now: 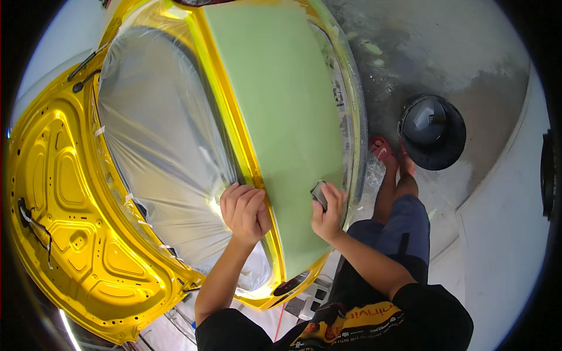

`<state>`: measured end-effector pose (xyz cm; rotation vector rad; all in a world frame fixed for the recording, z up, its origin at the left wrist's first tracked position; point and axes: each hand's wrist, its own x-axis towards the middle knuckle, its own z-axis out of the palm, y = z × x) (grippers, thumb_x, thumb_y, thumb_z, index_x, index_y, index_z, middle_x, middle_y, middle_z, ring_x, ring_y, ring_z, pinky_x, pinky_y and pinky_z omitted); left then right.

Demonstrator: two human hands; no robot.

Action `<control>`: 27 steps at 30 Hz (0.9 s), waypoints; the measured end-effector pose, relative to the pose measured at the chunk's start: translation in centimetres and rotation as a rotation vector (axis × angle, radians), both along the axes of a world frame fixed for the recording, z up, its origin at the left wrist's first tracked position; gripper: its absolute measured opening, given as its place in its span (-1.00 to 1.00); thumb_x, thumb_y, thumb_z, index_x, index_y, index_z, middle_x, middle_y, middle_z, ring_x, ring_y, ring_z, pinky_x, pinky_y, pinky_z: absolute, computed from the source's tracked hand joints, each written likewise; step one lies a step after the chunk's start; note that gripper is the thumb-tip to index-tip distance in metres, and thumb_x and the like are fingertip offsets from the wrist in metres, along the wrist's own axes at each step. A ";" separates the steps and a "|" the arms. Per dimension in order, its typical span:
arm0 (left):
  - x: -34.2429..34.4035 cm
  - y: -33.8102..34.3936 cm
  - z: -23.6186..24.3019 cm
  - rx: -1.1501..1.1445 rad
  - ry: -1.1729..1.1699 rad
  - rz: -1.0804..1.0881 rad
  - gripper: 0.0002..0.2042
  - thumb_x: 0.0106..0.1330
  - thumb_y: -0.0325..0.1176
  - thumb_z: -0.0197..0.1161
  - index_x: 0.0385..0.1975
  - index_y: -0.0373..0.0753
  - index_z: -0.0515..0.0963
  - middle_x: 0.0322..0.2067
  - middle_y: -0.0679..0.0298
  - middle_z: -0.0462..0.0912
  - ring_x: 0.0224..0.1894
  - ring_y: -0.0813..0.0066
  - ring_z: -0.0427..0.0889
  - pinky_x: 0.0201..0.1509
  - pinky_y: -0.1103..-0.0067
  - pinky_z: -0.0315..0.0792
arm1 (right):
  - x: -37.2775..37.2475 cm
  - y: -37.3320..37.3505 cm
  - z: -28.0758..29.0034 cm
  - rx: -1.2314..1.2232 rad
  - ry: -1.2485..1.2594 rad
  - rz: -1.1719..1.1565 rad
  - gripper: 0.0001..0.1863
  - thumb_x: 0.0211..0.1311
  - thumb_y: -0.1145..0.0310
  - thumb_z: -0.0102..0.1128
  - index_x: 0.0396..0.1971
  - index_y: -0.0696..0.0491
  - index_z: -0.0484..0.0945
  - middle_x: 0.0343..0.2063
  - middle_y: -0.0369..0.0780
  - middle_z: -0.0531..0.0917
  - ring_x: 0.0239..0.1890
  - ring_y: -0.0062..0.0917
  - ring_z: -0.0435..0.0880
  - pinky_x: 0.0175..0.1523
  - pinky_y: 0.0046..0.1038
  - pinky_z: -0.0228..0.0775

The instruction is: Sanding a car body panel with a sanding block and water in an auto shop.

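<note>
My right hand (329, 213) grips a small dark grey sanding block (319, 196) against the matte green car panel (275, 105). Its fingers wrap over the block, near the panel's right edge. My left hand (246, 213) rests on the bright yellow rim (246, 152) bordering the panel on the left. The left fingers are curled in, and their undersides are hidden. Clear plastic film (164, 123) covers the wide opening left of that rim and reaches up to my left hand.
A raised yellow lid (76, 199) fills the far left. On the right, a black bucket (433, 131) stands on the wet grey floor (439, 41), beside my feet in red slides (381, 150). A white wall (503, 234) bounds the right side. Dark lamps sit at the panel's ends.
</note>
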<state>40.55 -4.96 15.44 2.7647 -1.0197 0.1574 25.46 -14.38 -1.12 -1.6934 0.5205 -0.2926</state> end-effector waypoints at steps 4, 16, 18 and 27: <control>0.1 0.0 -0.3 0.046 0.018 0.009 -0.86 0.24 -0.58 0.14 -0.23 -0.29 0.55 -0.33 0.16 0.72 -0.22 0.08 0.65 0.11 0.12 0.47 | 15.6 -5.3 -3.3 0.017 0.045 -0.141 -0.61 0.36 0.40 0.26 0.17 0.08 0.55 0.01 -0.06 0.65 0.04 -0.11 0.58 0.23 -0.10 0.26; 0.2 -0.4 0.5 0.157 0.039 0.035 -0.83 0.23 -0.57 0.16 -0.20 -0.23 0.56 -0.32 0.20 0.70 -0.19 0.11 0.64 0.03 0.22 0.41 | 13.4 -4.9 -2.2 0.012 -0.078 -0.051 -0.57 0.32 0.43 0.30 0.18 0.12 0.56 0.05 -0.07 0.65 0.09 -0.20 0.59 0.22 -0.14 0.25; 0.5 -0.4 0.2 0.158 0.029 0.023 -0.83 0.24 -0.56 0.17 -0.20 -0.24 0.56 -0.31 0.19 0.70 -0.19 0.11 0.65 0.03 0.23 0.41 | 20.8 -7.2 -3.9 -0.033 -0.096 -0.115 -0.67 0.35 0.44 0.26 0.08 0.16 0.59 0.01 -0.05 0.67 0.03 -0.14 0.60 0.21 -0.16 0.32; 0.5 -0.4 0.2 0.162 0.028 0.017 -0.79 0.17 -0.57 0.21 -0.19 -0.21 0.56 -0.27 0.24 0.71 -0.20 0.17 0.66 -0.01 0.24 0.45 | 37.6 -9.2 -7.2 -0.037 -0.134 -0.187 -0.71 0.33 0.23 0.26 -0.02 0.01 0.63 -0.10 -0.10 0.67 0.00 -0.12 0.59 0.17 -0.05 0.31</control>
